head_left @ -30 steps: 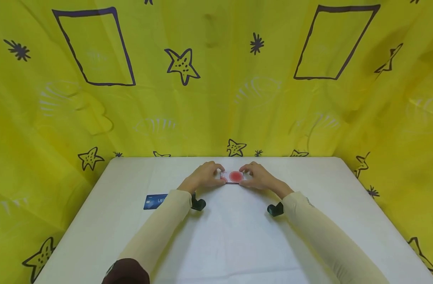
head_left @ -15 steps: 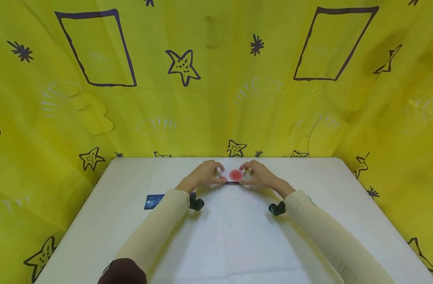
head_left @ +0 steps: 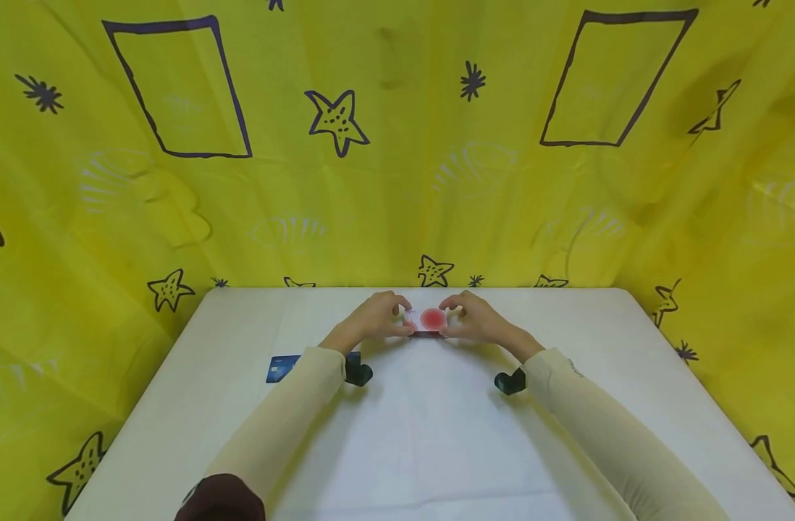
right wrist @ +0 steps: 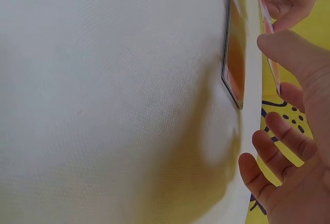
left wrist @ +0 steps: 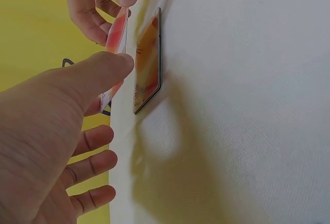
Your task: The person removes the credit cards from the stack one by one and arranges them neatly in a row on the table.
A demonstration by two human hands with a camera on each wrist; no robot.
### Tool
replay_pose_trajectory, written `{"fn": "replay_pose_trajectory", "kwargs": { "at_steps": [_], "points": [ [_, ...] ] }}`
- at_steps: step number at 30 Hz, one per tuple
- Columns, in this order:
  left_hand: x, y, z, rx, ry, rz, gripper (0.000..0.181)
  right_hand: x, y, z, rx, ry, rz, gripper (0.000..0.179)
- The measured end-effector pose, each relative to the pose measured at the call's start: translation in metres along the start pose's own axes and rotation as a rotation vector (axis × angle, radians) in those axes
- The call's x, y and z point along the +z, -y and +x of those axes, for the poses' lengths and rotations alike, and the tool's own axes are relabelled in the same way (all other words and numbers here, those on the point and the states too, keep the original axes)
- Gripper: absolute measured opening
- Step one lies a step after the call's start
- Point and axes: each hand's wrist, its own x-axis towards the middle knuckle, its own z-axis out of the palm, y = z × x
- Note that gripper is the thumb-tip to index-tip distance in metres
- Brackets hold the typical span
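Observation:
A thin card (head_left: 433,319), white with red circles, is pinched at both ends by two hands near the far side of the table. My left hand (head_left: 374,316) grips its left end between thumb and fingers. My right hand (head_left: 473,318) does the same at the right end. In the left wrist view the card (left wrist: 117,34) is raised off the table and tilted. Below it lies a glossy, dark-edged stack of flat cards (left wrist: 148,56), its top reflecting orange. The right wrist view shows that stack (right wrist: 234,53) flat on the white surface, apart from the raised card.
A blue bank card (head_left: 282,367) lies at the left, partly covered by the left sleeve (head_left: 287,412). Dark pieces (head_left: 358,370) show at both cuffs. The white table (head_left: 430,434) ends at a yellow patterned curtain (head_left: 397,181).
Both hands have lifted the red and white card slightly, so more of the dark stack beneath shows. The left sleeve has shifted left and covers more of the blue card.

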Motion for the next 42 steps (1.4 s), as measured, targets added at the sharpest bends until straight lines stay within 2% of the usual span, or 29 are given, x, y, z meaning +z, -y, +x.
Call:
{"fn": "replay_pose_trajectory", "kwargs": {
  "at_steps": [7, 15, 22, 34, 42],
  "points": [
    [-0.003, -0.003, -0.007, 0.0, -0.004, 0.01, 0.048, 0.0, 0.005, -0.003, -0.023, -0.005, 0.004, 0.046],
    [-0.006, 0.0, -0.013, 0.038, -0.013, 0.021, 0.049, 0.003, 0.01, -0.008, -0.068, -0.018, 0.02, 0.045],
    [-0.008, 0.001, -0.022, 0.02, -0.014, 0.036, 0.05, 0.007, 0.013, -0.009, -0.088, -0.023, 0.024, 0.046],
    [-0.01, 0.007, -0.038, 0.098, -0.054, 0.053, 0.046, 0.013, 0.025, -0.011, -0.094, -0.021, 0.061, 0.046],
    [-0.009, 0.011, -0.049, 0.108, -0.075, 0.058, 0.046, 0.021, 0.03, -0.011, -0.102, -0.015, 0.067, 0.045]
  ]
}}
